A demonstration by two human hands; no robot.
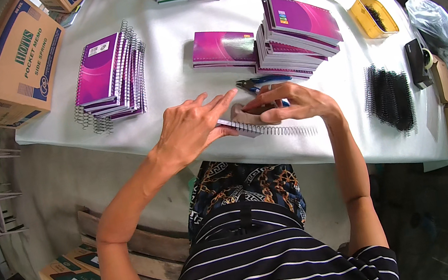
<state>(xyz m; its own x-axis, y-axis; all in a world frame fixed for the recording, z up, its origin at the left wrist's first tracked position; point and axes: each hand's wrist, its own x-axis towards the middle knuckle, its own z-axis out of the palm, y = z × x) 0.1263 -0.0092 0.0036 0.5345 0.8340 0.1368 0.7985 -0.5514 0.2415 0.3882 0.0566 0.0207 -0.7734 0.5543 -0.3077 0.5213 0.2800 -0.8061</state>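
Note:
In front of me a thin notebook (247, 130) is held nearly edge-on, a spiral wire (288, 129) running along its edge and past its right end. My left hand (192, 123) grips the notebook's left end by the thumb, fingers stretched over it. My right hand (296, 103) is bent over the notebook's middle, thumb and fingers closing at the spiral wire; the fingertips are partly hidden. Blue-handled pliers (264, 80) lie just beyond, one handle partly behind my right hand.
Purple spiral notebooks (98, 72) are stacked left, more purple books (304, 18) at the back. On the right are a yellow tub (365, 13), a pile of black coils (389, 99) and a tape dispenser (418, 65). A carton (21, 62) stands far left; the table's front edge is close.

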